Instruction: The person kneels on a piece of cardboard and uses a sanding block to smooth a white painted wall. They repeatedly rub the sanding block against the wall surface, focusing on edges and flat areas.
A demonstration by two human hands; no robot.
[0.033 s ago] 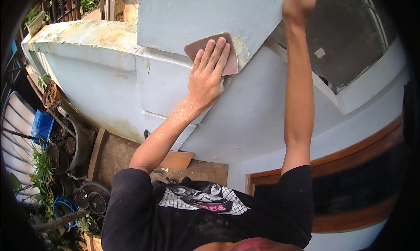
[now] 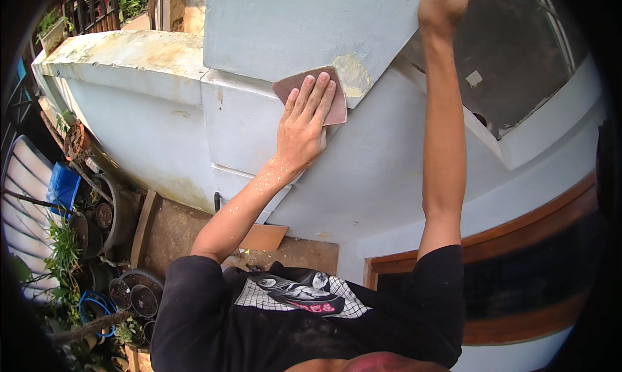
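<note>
Spanning the view, a pale grey wall (image 2: pixel 363 177) is being sanded; a yellowish bare patch (image 2: pixel 353 74) at one o'clock of the sandpaper sheet (image 2: pixel 334 106) is exposed, most paint remaining. The sheet is pressed flat by the open-fingered left hand (image 2: pixel 304 126); the right hand (image 2: pixel 444 2), at twelve o'clock, is clenched on the wall's edge.

- Bright, even daylight; sun catches my forearms.
- Soft shadows only; mild glare upper left.
- Fisheye bends edges; dark vignette at rim.

Sandpaper (image 2: pixel 310 90) reddish-brown; wall (image 2: pixel 278 28) pale grey-blue w/ yellowish patch (image 2: pixel 353 74); shirt (image 2: pixel 311 333) black, white grid print.
</note>
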